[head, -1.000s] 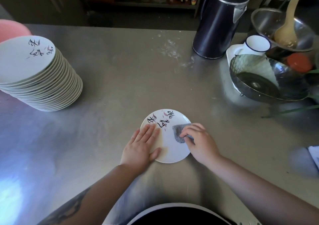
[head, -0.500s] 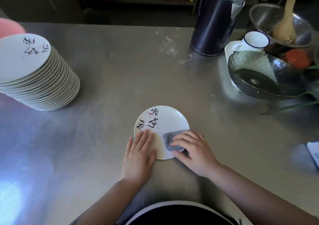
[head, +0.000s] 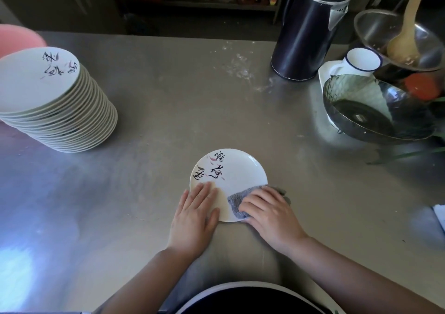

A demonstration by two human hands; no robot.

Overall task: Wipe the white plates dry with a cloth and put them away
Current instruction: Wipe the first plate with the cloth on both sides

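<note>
The left hand (head: 195, 213) lies flat on the plate (head: 237, 170); the right hand (head: 269, 213) presses a cloth (head: 237, 201) on its near right edge.

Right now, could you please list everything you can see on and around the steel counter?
plate: one, white with black script, near counter edge, under both hands.
cloth: one, grey, on the plate's near right part.
plate stack: one tall stack, white, far left.
pink object: one, behind the stack, mostly cut off.
kettle: one, black, far right of centre.
mug: one, white with blue rim, right of the kettle.
glass bowl: one, dark, tilted, right edge.
metal bowl: one, steel, far right, holding a wooden spoon.
counter: steel.
left hand: flat on the plate's near left rim.
right hand: pressing the cloth.
</note>
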